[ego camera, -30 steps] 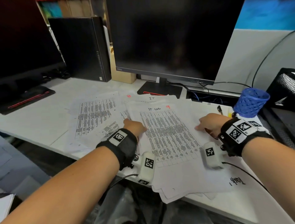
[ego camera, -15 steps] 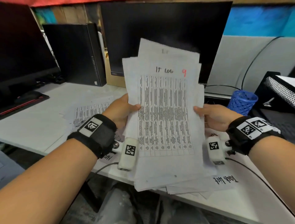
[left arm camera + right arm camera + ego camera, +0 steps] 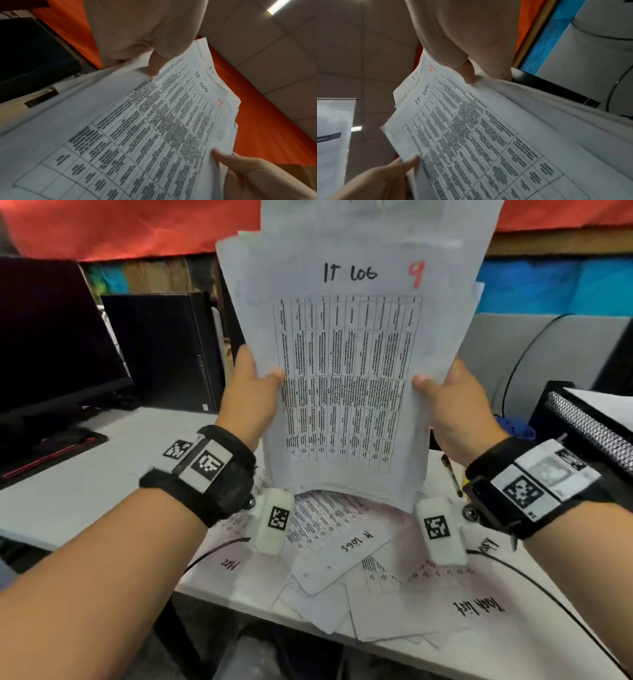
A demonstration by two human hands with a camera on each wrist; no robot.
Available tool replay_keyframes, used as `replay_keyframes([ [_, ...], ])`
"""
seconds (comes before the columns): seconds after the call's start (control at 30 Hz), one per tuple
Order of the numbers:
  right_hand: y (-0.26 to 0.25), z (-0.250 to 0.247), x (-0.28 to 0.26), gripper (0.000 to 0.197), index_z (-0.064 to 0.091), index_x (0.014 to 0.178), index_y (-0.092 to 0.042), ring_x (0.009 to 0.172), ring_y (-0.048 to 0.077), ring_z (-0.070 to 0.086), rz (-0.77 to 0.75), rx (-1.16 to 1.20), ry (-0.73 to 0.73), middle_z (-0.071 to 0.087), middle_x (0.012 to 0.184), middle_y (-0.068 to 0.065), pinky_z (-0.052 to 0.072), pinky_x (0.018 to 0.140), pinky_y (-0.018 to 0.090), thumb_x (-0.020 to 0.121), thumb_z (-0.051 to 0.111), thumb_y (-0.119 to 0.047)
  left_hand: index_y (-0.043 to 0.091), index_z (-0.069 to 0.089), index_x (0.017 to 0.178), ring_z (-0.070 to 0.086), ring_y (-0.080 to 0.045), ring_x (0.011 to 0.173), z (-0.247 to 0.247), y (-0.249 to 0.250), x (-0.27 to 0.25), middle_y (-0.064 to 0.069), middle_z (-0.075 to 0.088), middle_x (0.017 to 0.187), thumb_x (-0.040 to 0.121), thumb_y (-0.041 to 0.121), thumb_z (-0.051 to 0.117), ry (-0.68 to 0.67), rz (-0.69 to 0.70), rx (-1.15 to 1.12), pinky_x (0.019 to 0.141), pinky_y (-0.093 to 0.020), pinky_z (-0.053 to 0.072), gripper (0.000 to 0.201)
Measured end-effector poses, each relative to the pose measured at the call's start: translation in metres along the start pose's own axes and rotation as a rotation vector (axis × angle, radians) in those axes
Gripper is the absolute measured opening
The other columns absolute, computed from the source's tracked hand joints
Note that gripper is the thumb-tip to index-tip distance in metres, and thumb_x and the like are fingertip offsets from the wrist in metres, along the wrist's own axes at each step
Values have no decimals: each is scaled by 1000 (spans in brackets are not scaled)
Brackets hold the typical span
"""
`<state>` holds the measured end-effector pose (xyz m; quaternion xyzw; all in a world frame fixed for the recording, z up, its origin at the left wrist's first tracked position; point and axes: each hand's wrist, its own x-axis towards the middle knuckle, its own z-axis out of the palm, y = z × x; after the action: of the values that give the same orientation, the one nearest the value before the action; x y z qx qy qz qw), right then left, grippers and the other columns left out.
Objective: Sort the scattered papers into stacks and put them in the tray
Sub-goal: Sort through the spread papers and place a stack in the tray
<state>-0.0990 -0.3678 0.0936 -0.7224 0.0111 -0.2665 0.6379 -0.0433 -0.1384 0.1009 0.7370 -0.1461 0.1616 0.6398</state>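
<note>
Held bundle: sheaf of papers (image 3: 346,364) upright in the air above the desk (image 3: 85,474), top sheet marked "IT LOG" with a red 9; edges uneven, some sheets poke out at the top.
Left hand (image 3: 251,392): thumb on the front face, fingers behind the left edge, clamped on the sheaf.
Right hand (image 3: 452,402): same on the right edge, thumb in front, the fingers (image 3: 469,71) curled round the sheets.
Loose sheets (image 3: 342,546): lying on the near desk under the bundle, overlapping at odd angles, some hanging over the near edge.
Tray (image 3: 589,422): black mesh, far right, a white sheet already showing in it.
Handling: light, floppy, slick between sheets; the bottom edge bows. A grip at mid-height on both long edges looks right. Tapping the bottom edge on the desk would probably square it.
Risk: inner sheets could slide out if the pinch slackens.
</note>
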Motion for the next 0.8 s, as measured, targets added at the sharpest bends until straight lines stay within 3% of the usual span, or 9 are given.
replay_keyframes([
  [0.13, 10, -2, -10, 45, 44, 137, -16, 110, 9, 60, 18, -19, -27, 60, 127, -5, 49, 86, 21, 94, 56, -20, 19, 43, 129, 53, 7, 89, 8, -11, -11, 15, 56, 106, 92, 20, 58, -15, -52, -53, 73, -11, 42, 40],
  [0.23, -1, -6, -5, 44, 44, 134, -13, 103, 5, 60, -20, -27, 17, 60, 124, -4, 51, 82, 18, 93, 57, -20, 20, 42, 130, 58, -8, 104, 12, -17, -14, 9, 59, 117, 89, 21, 64, -46, -107, -68, 88, -26, 46, 46],
  [0.37, -28, -4, 9, 49, 35, 134, -18, 94, -6, 60, -173, 19, 80, 56, 115, -11, 53, 80, 11, 92, 59, -12, 26, 40, 125, 59, -15, 109, 16, -21, -12, 6, 61, 120, 84, 13, 68, -71, -127, -77, 97, -36, 46, 51],
  [0.43, -40, -3, 17, 62, 29, 140, -24, 117, -4, 50, -321, -75, 79, 45, 136, -10, 40, 98, 7, 89, 59, -7, 26, 39, 126, 58, -15, 110, 17, -26, -12, 6, 60, 120, 83, 12, 69, -67, -134, -84, 98, -36, 46, 55],
  [0.5, -48, 1, 23, 61, 32, 143, -27, 127, -8, 35, -410, -244, 40, 34, 144, -15, 23, 96, -7, 90, 56, -8, 29, 39, 123, 58, -10, 107, 17, -31, -13, 10, 60, 116, 82, 11, 70, -52, -149, -118, 95, -31, 45, 54],
  [0.57, -50, 5, 31, 39, 51, 129, -28, 97, -25, 46, -382, -359, 27, 51, 131, -15, 29, 74, -12, 93, 54, -15, 26, 42, 124, 57, -5, 103, 17, -38, -15, 13, 60, 114, 84, 12, 69, -16, -163, -156, 92, -27, 44, 51],
  [0.63, -48, 7, 37, 25, 60, 114, -27, 68, -28, 47, -323, -384, 71, 60, 101, -14, 33, 58, -8, 93, 52, -16, 22, 46, 130, 59, -5, 104, 18, -44, -16, 10, 62, 118, 86, 15, 68, 16, -168, -174, 91, -25, 45, 49],
  [0.7, -47, 6, 37, 21, 61, 107, -25, 64, -25, 48, -317, -361, 117, 56, 88, -16, 35, 56, -6, 92, 51, -13, 22, 52, 127, 60, -6, 105, 19, -49, -16, 10, 64, 117, 88, 19, 66, 23, -165, -157, 88, -23, 46, 42],
  [0.8, -42, 1, 30, 28, 52, 111, -29, 77, -10, 55, -336, -231, 152, 56, 94, -13, 44, 67, 3, 89, 57, -13, 23, 58, 117, 61, -9, 103, 21, -53, -15, 10, 64, 109, 93, 20, 58, 51, -172, -124, 85, -22, 46, 24],
])
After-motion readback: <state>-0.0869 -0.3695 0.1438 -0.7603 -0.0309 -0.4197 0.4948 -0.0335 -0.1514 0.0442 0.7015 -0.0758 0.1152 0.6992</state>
